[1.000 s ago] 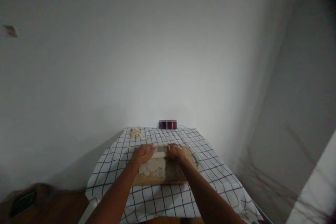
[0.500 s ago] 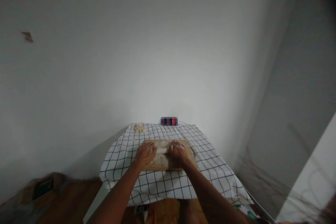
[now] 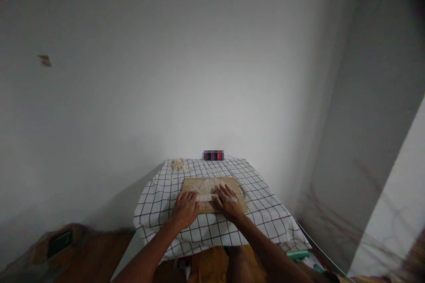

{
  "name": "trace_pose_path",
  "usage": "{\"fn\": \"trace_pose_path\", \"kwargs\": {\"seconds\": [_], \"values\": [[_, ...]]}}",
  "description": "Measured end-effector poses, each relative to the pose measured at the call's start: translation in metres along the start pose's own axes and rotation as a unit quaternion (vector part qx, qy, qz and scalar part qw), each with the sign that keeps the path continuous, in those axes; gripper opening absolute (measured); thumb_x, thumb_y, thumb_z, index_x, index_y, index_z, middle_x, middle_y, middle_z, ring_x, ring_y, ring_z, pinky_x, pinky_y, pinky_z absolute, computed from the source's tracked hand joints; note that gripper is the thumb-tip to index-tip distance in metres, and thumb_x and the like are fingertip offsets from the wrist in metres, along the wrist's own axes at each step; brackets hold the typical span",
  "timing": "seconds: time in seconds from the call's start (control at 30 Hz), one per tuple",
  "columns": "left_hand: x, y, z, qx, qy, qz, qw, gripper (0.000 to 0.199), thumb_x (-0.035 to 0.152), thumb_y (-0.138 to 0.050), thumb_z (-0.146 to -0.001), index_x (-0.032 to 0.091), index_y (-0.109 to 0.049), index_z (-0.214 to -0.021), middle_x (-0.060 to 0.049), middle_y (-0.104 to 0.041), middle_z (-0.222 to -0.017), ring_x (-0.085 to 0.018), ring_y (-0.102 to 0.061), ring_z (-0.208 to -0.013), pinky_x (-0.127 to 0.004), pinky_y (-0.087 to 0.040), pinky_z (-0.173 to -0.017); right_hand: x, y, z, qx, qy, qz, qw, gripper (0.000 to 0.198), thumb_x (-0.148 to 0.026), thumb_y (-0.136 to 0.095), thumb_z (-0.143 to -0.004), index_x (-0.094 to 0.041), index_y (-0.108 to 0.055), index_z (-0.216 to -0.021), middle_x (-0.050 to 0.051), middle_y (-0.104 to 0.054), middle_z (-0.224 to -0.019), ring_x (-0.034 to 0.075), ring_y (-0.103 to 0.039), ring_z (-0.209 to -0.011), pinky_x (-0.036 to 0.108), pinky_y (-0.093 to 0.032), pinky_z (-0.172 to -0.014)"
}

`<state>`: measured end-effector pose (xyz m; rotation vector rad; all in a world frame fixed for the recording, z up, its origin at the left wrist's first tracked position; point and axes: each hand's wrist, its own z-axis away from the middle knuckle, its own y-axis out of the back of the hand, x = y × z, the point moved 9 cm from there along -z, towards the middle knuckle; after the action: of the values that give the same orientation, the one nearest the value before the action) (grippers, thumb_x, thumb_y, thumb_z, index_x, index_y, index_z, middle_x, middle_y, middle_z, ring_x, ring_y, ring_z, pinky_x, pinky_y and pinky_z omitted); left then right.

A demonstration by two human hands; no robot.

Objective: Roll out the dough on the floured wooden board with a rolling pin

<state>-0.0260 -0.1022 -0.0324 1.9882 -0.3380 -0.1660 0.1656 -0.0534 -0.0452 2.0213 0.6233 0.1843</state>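
Observation:
A pale rolling pin (image 3: pixel 206 197) lies across a wooden board (image 3: pixel 238 182), and its middle shows between my two hands. My left hand (image 3: pixel 186 207) is closed over the pin's left end, fingers side by side. Over the right end rests my right hand (image 3: pixel 228 201), its fingers stretched forward and spread flat past the pin. Flattened dough (image 3: pixel 208 184) and a dusting of flour show on the board beyond the pin. Both ends of the pin are hidden under my hands.
A white checked cloth (image 3: pixel 265 212) covers the table. A small heap of pale dough pieces (image 3: pixel 178 165) sits at the far left. A blurred-out dark and red object (image 3: pixel 214 155) stands at the back against the white wall (image 3: pixel 212 75).
Both hands have come back toward me with the rolling pin, uncovering more dough on the far side. The right fingers have straightened and spread. The camera view has shifted slightly.

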Motion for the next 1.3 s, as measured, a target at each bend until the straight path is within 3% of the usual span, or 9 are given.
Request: {"fn": "trace_pose_path", "kwargs": {"seconds": [0.07,0.17,0.33,0.57,0.73,0.87,1.03,1.17,1.3], "values": [[0.001,0.0,0.001,-0.007,-0.011,0.003,1.0,0.043,0.028,-0.047,-0.112,0.023,-0.072,-0.147,-0.015,-0.077,-0.151,-0.034,-0.07,-0.141,-0.058,-0.049,-0.129,0.004,-0.002,0.007,0.003,0.004,-0.038,0.999,0.037,-0.038,-0.064,-0.114,-0.029,-0.075,-0.148,0.009,-0.074,-0.159,0.03,-0.06,-0.157,0.049,-0.046,-0.132],[-0.004,-0.002,0.003,-0.015,-0.03,0.016,0.999,0.044,0.03,-0.047,-0.112,0.027,-0.072,-0.148,-0.011,-0.077,-0.152,-0.031,-0.07,-0.143,-0.056,-0.051,-0.129,0.008,-0.005,0.012,0.003,0.01,-0.102,0.995,0.028,-0.038,-0.07,-0.111,-0.031,-0.078,-0.137,0.006,-0.08,-0.144,0.027,-0.071,-0.141,0.044,-0.051,-0.126],[-0.013,-0.001,0.011,0.04,-0.036,0.032,0.998,0.049,0.031,-0.036,-0.117,0.032,-0.073,-0.149,-0.007,-0.077,-0.155,-0.028,-0.068,-0.146,-0.055,-0.05,-0.132,0.013,-0.004,0.018,0.043,-0.017,-0.151,0.987,0.017,-0.039,-0.08,-0.106,-0.029,-0.08,-0.12,0.006,-0.081,-0.124,0.027,-0.075,-0.122,0.039,-0.058,-0.111],[-0.034,-0.002,0.007,0.032,0.02,0.078,0.996,0.056,0.035,-0.031,-0.118,0.033,-0.079,-0.145,-0.007,-0.077,-0.156,-0.03,-0.066,-0.151,-0.059,-0.042,-0.138,-0.02,0.0,0.027,0.024,-0.008,-0.132,0.991,0.013,-0.036,-0.087,-0.101,-0.028,-0.08,-0.109,0.008,-0.079,-0.116,0.03,-0.073,-0.115,0.042,-0.059,-0.105],[-0.062,-0.003,-0.004,-0.003,0.045,0.06,0.997,0.057,0.031,-0.029,-0.117,0.028,-0.078,-0.147,-0.006,-0.073,-0.162,-0.03,-0.056,-0.163,-0.063,-0.03,-0.144,-0.065,-0.009,0.028,0.029,0.042,-0.083,0.995,0.025,-0.04,-0.084,-0.103,-0.025,-0.076,-0.121,0.012,-0.078,-0.126,0.031,-0.071,-0.117,0.044,-0.057,-0.103],[-0.068,-0.011,-0.017,-0.015,0.058,0.022,0.998,0.054,0.024,-0.039,-0.113,0.029,-0.075,-0.152,-0.005,-0.071,-0.165,-0.031,-0.053,-0.166,-0.065,-0.03,-0.143,-0.082,-0.014,0.025,0.045,0.042,-0.049,0.997,0.025,-0.041,-0.078,-0.106,-0.024,-0.073,-0.124,0.013,-0.077,-0.124,0.031,-0.07,-0.113,0.044,-0.056,-0.098],[-0.057,-0.016,-0.038,0.013,0.043,-0.022,0.999,0.053,0.018,-0.04,-0.113,0.027,-0.079,-0.149,-0.007,-0.072,-0.163,-0.032,-0.054,-0.165,-0.068,-0.031,-0.142,-0.082,0.0,0.024,0.111,0.02,-0.068,0.991,0.041,-0.026,-0.074,-0.105,-0.023,-0.066,-0.146,0.012,-0.077,-0.133,0.029,-0.07,-0.125,0.045,-0.054,-0.107],[-0.049,-0.021,-0.061,-0.017,0.054,0.0,0.998,0.05,0.022,-0.043,-0.115,0.029,-0.078,-0.15,-0.007,-0.072,-0.163,-0.034,-0.054,-0.164,-0.07,-0.029,-0.142,-0.072,0.001,0.023,0.123,0.004,-0.065,0.99,0.032,-0.021,-0.064,-0.11,-0.024,-0.07,-0.142,0.013,-0.079,-0.138,0.029,-0.07,-0.132,0.045,-0.054,-0.112],[-0.038,-0.029,-0.089,-0.055,0.069,0.018,0.996,0.048,0.026,-0.047,-0.115,0.033,-0.077,-0.152,-0.005,-0.071,-0.164,-0.034,-0.055,-0.164,-0.07,-0.026,-0.143,-0.063,-0.012,0.021,0.106,-0.01,-0.025,0.994,0.043,-0.014,-0.056,-0.11,-0.023,-0.07,-0.15,0.016,-0.077,-0.15,0.031,-0.067,-0.142,0.053,-0.05,-0.122]]}}
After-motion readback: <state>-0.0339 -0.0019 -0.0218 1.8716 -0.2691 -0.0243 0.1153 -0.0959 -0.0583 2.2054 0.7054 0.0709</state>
